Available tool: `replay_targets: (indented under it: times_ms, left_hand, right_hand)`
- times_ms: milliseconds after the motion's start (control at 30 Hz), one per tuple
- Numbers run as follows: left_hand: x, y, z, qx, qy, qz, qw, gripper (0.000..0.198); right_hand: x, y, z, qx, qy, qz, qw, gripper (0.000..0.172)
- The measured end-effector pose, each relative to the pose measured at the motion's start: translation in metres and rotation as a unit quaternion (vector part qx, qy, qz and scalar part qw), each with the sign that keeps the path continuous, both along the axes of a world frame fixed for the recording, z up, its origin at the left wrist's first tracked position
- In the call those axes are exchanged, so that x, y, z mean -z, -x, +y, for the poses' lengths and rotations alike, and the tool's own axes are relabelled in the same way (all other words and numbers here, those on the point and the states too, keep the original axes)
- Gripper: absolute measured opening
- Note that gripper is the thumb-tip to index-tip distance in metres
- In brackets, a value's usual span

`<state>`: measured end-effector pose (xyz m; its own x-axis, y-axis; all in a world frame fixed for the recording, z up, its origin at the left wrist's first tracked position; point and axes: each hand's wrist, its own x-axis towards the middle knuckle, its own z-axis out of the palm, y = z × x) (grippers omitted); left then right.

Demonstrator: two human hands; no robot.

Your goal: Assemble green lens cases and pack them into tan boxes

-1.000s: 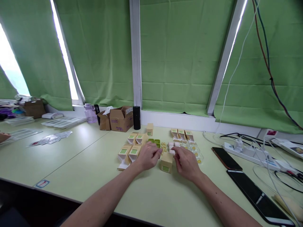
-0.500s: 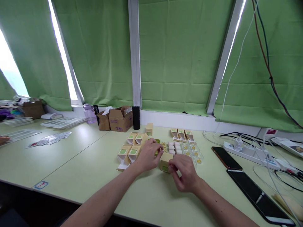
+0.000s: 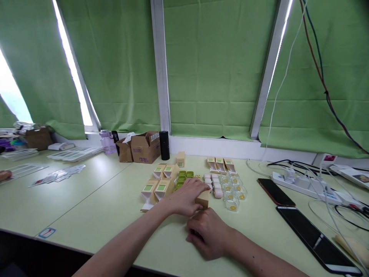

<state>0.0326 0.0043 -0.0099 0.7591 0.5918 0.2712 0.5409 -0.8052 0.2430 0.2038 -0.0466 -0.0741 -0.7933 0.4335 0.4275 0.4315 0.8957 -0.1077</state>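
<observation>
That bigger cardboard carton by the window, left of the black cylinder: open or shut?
Open. The cardboard carton has its top flaps standing up and splayed apart; what is inside cannot be told.

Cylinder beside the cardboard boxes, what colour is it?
The cylinder is black, seen best in the head view.

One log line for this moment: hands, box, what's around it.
left hand: grips box | right hand: curled on table before it, contents hidden | beside box: green caps, pink pieces, clear cups
</observation>
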Motion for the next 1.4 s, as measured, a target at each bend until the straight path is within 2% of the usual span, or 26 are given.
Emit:
replay_targets:
  times_ms: [100, 167, 300, 433, 533, 633, 733, 933, 1133, 1300, 1400]
  left_hand:
    - [-0.003, -0.003, 0.002, -0.009, -0.016, 0.02, 1.0, 0.06]
    - [-0.009, -0.003, 0.004, -0.01, -0.025, 0.023, 0.999, 0.058]
    - [-0.037, -0.002, 0.019, -0.037, -0.039, 0.025, 0.998, 0.059]
    - [-0.063, 0.001, 0.058, -0.102, -0.089, 0.043, 0.99, 0.064]
    - [-0.07, 0.002, 0.097, -0.135, -0.113, 0.081, 0.981, 0.06]
    - [-0.065, 0.002, 0.133, -0.187, -0.121, 0.128, 0.966, 0.05]
    - [-0.052, 0.001, 0.159, -0.221, -0.113, 0.143, 0.958, 0.046]
    - [-0.023, -0.003, 0.187, -0.268, -0.091, 0.173, 0.943, 0.036]
    - [-0.002, -0.004, 0.193, -0.285, -0.079, 0.2, 0.934, 0.038]
    - [-0.002, -0.006, 0.184, -0.292, -0.109, 0.192, 0.931, 0.052]
    - [-0.003, -0.011, 0.171, -0.29, -0.118, 0.185, 0.932, 0.051]
  right_hand:
    - [-0.005, -0.001, -0.001, 0.007, 0.024, -0.013, 1.0, 0.013]
    - [-0.008, -0.002, -0.002, 0.008, 0.042, -0.025, 0.999, 0.013]
    - [-0.011, -0.003, -0.002, 0.012, 0.079, -0.051, 0.995, 0.012]
    - [-0.013, -0.003, -0.002, 0.019, 0.098, -0.062, 0.993, 0.009]
    - [-0.014, -0.003, -0.001, 0.023, 0.106, -0.059, 0.992, 0.009]
    - [-0.012, -0.003, -0.001, 0.024, 0.109, -0.057, 0.992, 0.009]
    - [-0.01, -0.004, 0.0, 0.021, 0.111, -0.056, 0.992, 0.009]
    - [-0.011, -0.004, 0.0, 0.018, 0.116, -0.059, 0.991, 0.009]
    - [-0.011, -0.004, -0.001, 0.014, 0.111, -0.056, 0.992, 0.009]
    - [-0.009, -0.005, 0.0, 0.016, 0.114, -0.041, 0.993, 0.008]
    - [-0.008, -0.004, 0.001, 0.014, 0.114, -0.04, 0.993, 0.007]
